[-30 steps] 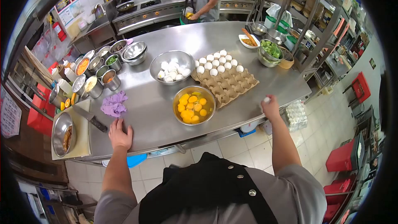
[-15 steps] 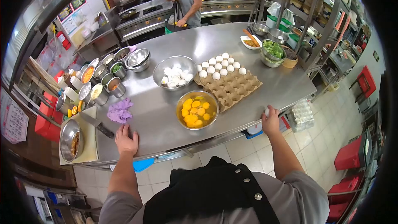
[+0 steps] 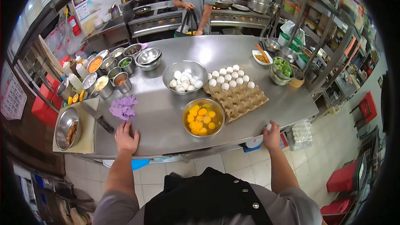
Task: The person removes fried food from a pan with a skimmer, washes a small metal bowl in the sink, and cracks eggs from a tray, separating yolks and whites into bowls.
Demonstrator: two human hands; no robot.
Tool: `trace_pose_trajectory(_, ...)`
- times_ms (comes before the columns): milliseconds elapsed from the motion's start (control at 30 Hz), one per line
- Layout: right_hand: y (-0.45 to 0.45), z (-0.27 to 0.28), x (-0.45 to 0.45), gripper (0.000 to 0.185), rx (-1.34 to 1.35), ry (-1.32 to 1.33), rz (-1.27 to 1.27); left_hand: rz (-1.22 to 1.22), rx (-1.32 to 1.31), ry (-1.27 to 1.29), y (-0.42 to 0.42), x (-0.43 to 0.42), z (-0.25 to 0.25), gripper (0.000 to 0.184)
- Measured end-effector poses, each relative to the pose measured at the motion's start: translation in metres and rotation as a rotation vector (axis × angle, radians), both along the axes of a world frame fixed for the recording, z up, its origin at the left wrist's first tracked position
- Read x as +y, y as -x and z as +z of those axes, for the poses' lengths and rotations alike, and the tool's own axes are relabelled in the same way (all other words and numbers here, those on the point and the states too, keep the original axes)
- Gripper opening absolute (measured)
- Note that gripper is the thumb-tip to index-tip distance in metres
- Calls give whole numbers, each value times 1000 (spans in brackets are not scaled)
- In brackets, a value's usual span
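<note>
My left hand [image 3: 127, 138] lies flat on the steel table [image 3: 160, 118], fingers spread, just below a crumpled purple cloth [image 3: 123, 106] and right of a knife [image 3: 98, 118]. At the table's front right edge, my right hand [image 3: 272, 135] holds a white egg [image 3: 268, 127]. Between the hands stands a steel bowl of cracked eggs [image 3: 203, 117] with several yolks. Behind it, another steel bowl [image 3: 185, 78] holds several white shells. A cardboard egg tray [image 3: 241, 100] has whole white eggs in its back rows and bare cups in front.
Small steel containers [image 3: 122, 82] and squeeze bottles [image 3: 75, 82] line the left side. A cutting board [image 3: 87, 139] carries a bowl with brown food [image 3: 68, 129]. Bowls of greens [image 3: 283, 68] stand back right. Across the table, a person [image 3: 194, 6] holds a dark bag [image 3: 189, 23].
The view has shifted, so the table sits lower in it. The person across the table has turned and raised the upper body. My hands keep their poses, the egg still in the right.
</note>
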State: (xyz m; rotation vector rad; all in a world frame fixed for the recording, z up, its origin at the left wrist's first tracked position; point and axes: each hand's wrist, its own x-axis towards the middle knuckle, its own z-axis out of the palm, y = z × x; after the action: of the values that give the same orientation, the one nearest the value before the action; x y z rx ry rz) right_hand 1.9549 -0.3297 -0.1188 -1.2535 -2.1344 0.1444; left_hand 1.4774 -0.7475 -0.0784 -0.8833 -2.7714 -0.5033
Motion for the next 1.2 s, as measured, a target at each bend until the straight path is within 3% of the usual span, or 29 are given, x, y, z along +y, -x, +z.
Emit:
trace_pose_trajectory(33, 1, 0, 5, 49, -14, -74, 16, 4, -9, 9, 0, -1, 0, 56)
trace_pose_trajectory(67, 2, -1, 12, 46, 171, 198, 56, 9, -5, 13, 1, -2, -1, 56)
trace_pose_trajectory(133, 33, 57, 3, 41, 536, 745, 126, 16, 3, 19, 2, -2, -3, 56)
trace_pose_trajectory(233, 81, 121, -21, 34, 891, 1197, 334, 24, 10, 14, -1, -2, -1, 57)
trace_pose_trajectory(300, 112, 126, -25, 33, 853, 1270, 520, 27, 6, 17, -1, -2, -1, 57)
trace_pose_trajectory(367, 143, 139, -39, 36, 651, 1206, 601, 23, 3, 14, -2, -2, 0, 57)
trace_pose_trajectory(467, 189, 142, -61, 40, 325, 783, 648, 16, -1, 5, -3, -3, 4, 57)
trace_pose_trajectory(667, 233, 136, -67, 45, -108, 658, 728, 19, -8, 1, -1, -2, 4, 57)
trace_pose_trajectory(1200, 248, 113, -67, 47, -162, 700, 692, 36, -8, 34, 1, -2, 1, 55)
